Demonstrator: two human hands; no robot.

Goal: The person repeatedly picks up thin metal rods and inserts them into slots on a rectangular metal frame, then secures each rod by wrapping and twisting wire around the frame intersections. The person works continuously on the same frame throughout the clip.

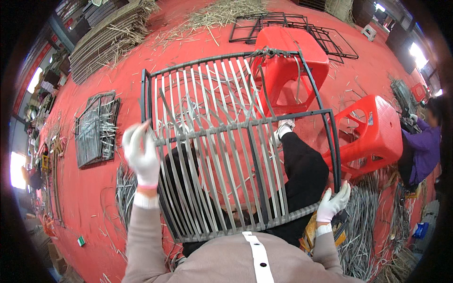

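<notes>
A black metal frame (336, 155) with grey flat strips (222, 160) strung across it lies over my lap. Several strip ends stick up loose from its middle bar. My left hand (141, 155), in a white glove, is raised at the frame's left side, beside that bar's end. Its fingers are bent together; whatever lies between them, I cannot make out. Also gloved in white, my right hand (333, 204) is next to the frame's near right corner. Its fingers are stretched out, and nothing shows in them. Wrapped strip covers the frame's near edge.
Two red plastic stools (377, 129) stand ahead and to the right, one behind the frame's far corner. Bundles of grey strips (361, 226) lie at my right. Strung panels (97, 129) rest on the red floor at left. Bare black frames (292, 29) lie farther off. A co-worker (424, 146) sits at far right.
</notes>
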